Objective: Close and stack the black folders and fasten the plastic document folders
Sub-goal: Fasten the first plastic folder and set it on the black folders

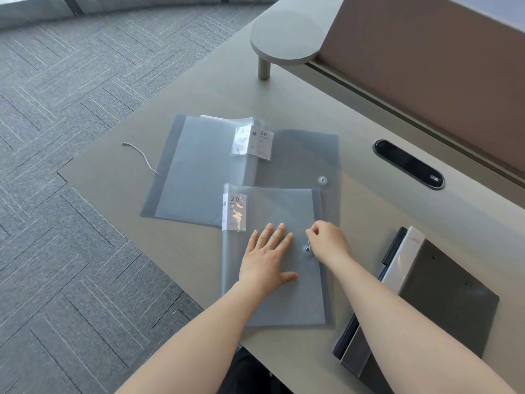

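A translucent grey plastic document folder (pixel 284 302) lies near the table's front edge. My left hand (pixel 267 257) rests flat on it, fingers spread. My right hand (pixel 329 240) pinches a thin string just above the folder's round button (pixel 307 249). Behind it lie a larger translucent folder (pixel 199 172) with a "20" label and another folder (pixel 306 155) with a snap button (pixel 322 180). A stack of black folders (pixel 443 302) sits closed at the right, partly under my right forearm.
A loose white string (pixel 142 157) lies on the grey table (pixel 113 177) at the left. A round raised shelf (pixel 287 41) stands at the back, a black cable slot (pixel 409 163) at the right. Grey carpet (pixel 71 109) lies beyond the table's left edge.
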`<move>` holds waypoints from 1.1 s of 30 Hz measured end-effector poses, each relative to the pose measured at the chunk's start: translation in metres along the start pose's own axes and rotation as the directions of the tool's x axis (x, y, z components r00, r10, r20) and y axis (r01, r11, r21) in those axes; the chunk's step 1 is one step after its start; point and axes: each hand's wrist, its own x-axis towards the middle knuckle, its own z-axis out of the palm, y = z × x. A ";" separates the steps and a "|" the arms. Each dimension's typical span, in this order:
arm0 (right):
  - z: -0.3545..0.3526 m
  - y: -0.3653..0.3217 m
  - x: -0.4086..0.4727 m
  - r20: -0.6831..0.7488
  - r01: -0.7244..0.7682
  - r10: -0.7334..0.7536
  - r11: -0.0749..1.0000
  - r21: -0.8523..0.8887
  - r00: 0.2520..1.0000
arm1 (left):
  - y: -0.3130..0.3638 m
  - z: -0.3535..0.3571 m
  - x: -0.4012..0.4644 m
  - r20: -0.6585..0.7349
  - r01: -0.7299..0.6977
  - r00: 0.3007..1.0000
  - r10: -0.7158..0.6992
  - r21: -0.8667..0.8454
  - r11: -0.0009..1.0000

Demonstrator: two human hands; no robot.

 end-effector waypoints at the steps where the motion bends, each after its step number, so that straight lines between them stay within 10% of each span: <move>1: -0.001 0.002 -0.001 -0.016 0.004 -0.004 0.999 0.040 1.000 | 0.000 0.000 0.000 0.002 0.000 1.000 0.000 -0.003 1.000; 10: -0.012 0.033 -0.022 -0.168 -0.101 0.139 0.971 0.219 0.976 | -0.031 -0.011 -0.018 -0.238 0.268 0.926 -0.294 -0.135 0.954; 16: -0.001 0.039 -0.038 -0.110 -0.187 0.207 0.968 0.165 0.972 | -0.041 -0.018 -0.036 -0.168 0.470 0.776 -0.607 -0.489 0.735; 25: 0.007 0.041 -0.047 0.153 -0.357 0.335 0.717 0.598 0.930 | -0.048 -0.027 -0.042 0.077 0.397 0.676 -0.733 -0.876 0.275; 33: -0.010 0.040 -0.058 0.189 -0.281 0.210 0.622 0.731 0.959 | -0.047 -0.052 -0.048 0.049 0.195 0.720 -0.692 -0.972 0.133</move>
